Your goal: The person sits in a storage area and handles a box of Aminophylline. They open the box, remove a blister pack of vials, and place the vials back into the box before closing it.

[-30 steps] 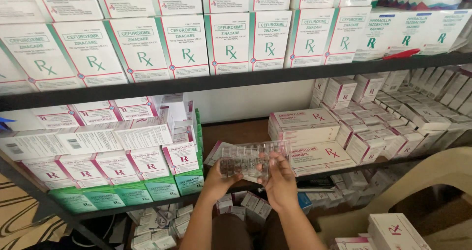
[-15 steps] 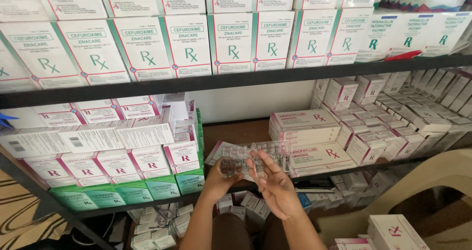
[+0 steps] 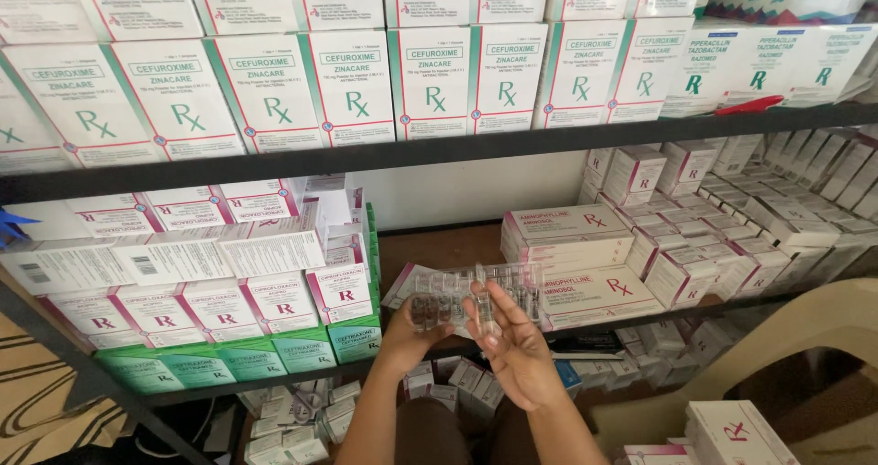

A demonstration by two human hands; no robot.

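Left hand (image 3: 409, 331) grips the near-left end of a clear plastic ampoule tray (image 3: 471, 294), fingers curled under it, thumb on the near edge, so a closed grasp on the tray. The tray is held roughly level in front of the middle shelf (image 3: 439, 245), its long side running left to right, with rows of small glass ampoules in it; those at the left end look darker. Right hand (image 3: 512, 342) is at the tray's near middle, thumb and forefinger pinched on one ampoule (image 3: 484, 311) that stands nearly upright, its tip poking above the tray's row; the other fingers loosely curled below, palm facing left. Cannot tell whether the ampoule's base is seated in its slot or clear of it. The tray sits between both hands, above the shelf's front edge, just left of a stack of flat white-and-pink medicine boxes (image 3: 576, 255). To the left, stacked white boxes with pink trim (image 3: 229, 273) rest on green-striped cartons (image 3: 238, 355). The top shelf carries a row of large white-and-green boxes (image 3: 347, 81). More small white boxes (image 3: 722, 218) fill the right part of the shelf. A beige plastic chair (image 3: 805, 328) is at the lower right.
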